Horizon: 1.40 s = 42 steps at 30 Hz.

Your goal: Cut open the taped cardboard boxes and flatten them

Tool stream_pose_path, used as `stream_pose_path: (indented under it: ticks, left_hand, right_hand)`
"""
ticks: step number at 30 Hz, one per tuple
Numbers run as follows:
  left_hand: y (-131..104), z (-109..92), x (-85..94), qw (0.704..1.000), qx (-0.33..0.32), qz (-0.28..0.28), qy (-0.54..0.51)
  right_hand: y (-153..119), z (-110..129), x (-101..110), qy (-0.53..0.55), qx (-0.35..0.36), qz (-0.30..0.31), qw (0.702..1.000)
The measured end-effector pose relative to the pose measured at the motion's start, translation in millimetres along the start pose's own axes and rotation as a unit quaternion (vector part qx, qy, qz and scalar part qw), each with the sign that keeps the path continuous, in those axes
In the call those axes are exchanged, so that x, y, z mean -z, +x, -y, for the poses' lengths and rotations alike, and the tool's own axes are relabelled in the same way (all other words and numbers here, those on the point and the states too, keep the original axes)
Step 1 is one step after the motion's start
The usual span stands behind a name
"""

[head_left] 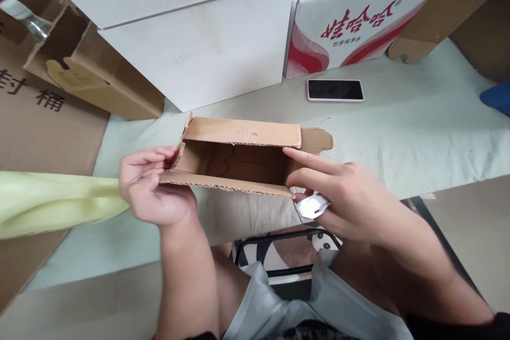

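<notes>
A narrow brown cardboard box (243, 132) with its top side open is held at the table's near edge, its dark inside showing. My left hand (155, 191) is closed on the box's left end, thumb and fingers gripping the cut cardboard edge. At the opposite end, my right hand (342, 191) rests its index and middle fingers on the rim. Its lower fingers curl around a small white tool (313, 206) that looks like the end of a box cutter; most of it is hidden. A flap (316, 139) sticks out at the box's far right corner.
A phone (335, 90) lies on the pale green cloth (382, 133). Behind stand white boxes (223, 48) and a red-and-white carton (350, 32). Brown cardboard pieces (115, 74) are at left, near a yellow-green cloth (59, 204). Something blue (496, 98) shows at right.
</notes>
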<state>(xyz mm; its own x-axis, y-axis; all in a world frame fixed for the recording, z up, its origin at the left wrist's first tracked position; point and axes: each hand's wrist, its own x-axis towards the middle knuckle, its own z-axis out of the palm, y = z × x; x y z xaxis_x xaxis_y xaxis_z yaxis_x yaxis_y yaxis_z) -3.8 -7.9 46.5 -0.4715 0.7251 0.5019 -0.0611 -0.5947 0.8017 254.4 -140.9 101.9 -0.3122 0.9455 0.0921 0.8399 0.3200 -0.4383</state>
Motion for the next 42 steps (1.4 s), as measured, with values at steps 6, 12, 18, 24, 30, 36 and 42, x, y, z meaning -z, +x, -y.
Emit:
stream_pose_path:
  ticks: [6, 12, 18, 24, 30, 36, 42]
  left_hand:
    - [0.3, 5.2, 4.1, 1.0, -0.012, 0.007, -0.004]
    - [0.0, 6.5, 3.4, 1.0, -0.02, 0.009, -0.016]
    - [-3.1, 2.5, 0.1, 1.0, -0.008, 0.007, -0.028]
    - [-3.8, 1.2, -0.1, 1.0, -0.012, 0.005, -0.02]
    - [-3.1, 1.8, -1.7, 1.0, -0.014, -0.005, -0.017]
    - [-4.0, 0.9, -2.2, 1.0, -0.002, -0.006, -0.01]
    - [-4.1, -0.4, -3.7, 1.0, 0.004, -0.014, 0.004]
  right_hand:
    - [0.9, -1.2, 1.4, 0.007, 0.006, -0.003, 1.0]
    - [1.4, -0.7, 0.4, -0.001, 0.008, -0.008, 1.0]
    - [0.8, 0.5, 0.2, -0.007, 0.004, -0.009, 1.0]
    - [0.3, -0.9, -1.0, -0.001, 0.006, -0.01, 1.0]
    - [-0.9, -1.8, -4.1, 0.003, 0.005, -0.008, 1.0]
    - [-2.1, -3.1, -6.5, 0.008, 0.009, -0.007, 1.0]
    - [-1.0, -4.5, -4.8, 0.007, 0.014, 0.007, 1.0]
